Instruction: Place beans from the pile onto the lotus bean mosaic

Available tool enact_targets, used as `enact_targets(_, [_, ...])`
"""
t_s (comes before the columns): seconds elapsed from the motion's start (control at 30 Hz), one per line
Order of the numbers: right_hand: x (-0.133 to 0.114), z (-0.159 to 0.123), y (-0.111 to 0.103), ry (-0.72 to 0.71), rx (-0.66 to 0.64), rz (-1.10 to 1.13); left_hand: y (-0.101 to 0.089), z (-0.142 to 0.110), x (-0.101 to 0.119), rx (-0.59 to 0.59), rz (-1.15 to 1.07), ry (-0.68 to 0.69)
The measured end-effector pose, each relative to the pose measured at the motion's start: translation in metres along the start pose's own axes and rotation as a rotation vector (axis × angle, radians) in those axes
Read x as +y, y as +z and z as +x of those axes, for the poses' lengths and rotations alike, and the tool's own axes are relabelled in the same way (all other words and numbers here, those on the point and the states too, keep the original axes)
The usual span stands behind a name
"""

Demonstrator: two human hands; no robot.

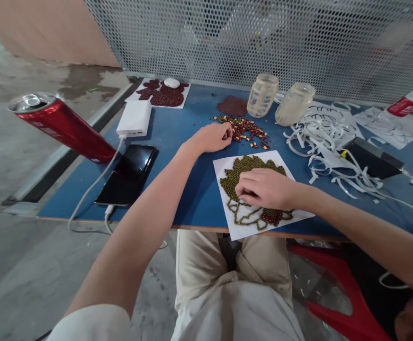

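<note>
My left hand (212, 137) rests at the left edge of a loose pile of mixed red, yellow and green beans (245, 129). Its fingers are curled together, and whatever is between them is hidden. Over a white sheet of paper (235, 230) my right hand (263, 188) is bent, fingertips pressed together and pointing down; I cannot make out what they hold. Green beans (244, 166) fill the upper part of a jagged-edged design on the sheet. Below the hand, green bean outlines surround bare white shapes, and dark red beans (271, 216) fill one patch.
Two cloudy jars (262, 96) stand behind the pile, beside a brown flat piece (232, 105). White paper strips (315, 137) and a black box (373, 157) lie right. Left are a red can (64, 128), a power bank (134, 118), a phone (127, 175) and a red-bean picture (167, 96).
</note>
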State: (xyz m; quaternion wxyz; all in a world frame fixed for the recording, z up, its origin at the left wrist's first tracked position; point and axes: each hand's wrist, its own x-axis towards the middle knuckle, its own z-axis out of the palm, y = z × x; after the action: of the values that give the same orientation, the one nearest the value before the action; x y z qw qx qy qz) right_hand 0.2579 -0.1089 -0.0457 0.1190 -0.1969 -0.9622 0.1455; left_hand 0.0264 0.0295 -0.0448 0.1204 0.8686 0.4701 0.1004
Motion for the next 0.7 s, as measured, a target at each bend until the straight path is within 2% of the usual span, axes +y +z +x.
enact_targets(0.13, [0.000, -0.005, 0.006, 0.000, -0.002, -0.023, 0.000, 0.000, 0.000, 0.006, 0.009, 0.011])
enact_targets(0.23, [0.002, -0.006, 0.002, 0.007, -0.013, 0.057, 0.001, 0.000, -0.001, 0.007, 0.002, 0.013])
enact_targets(0.4, [0.003, -0.007, -0.006, 0.127, 0.022, 0.255, 0.003, 0.002, -0.004, 0.016, -0.019, 0.019])
enact_targets(0.6, [-0.001, -0.001, -0.003, 0.235, 0.006, 0.292, 0.002, 0.001, -0.002, 0.006, -0.010, 0.010])
enact_targets(0.7, [-0.002, 0.003, -0.003, 0.242, -0.006, 0.275, 0.001, 0.001, -0.002, 0.005, -0.008, 0.012])
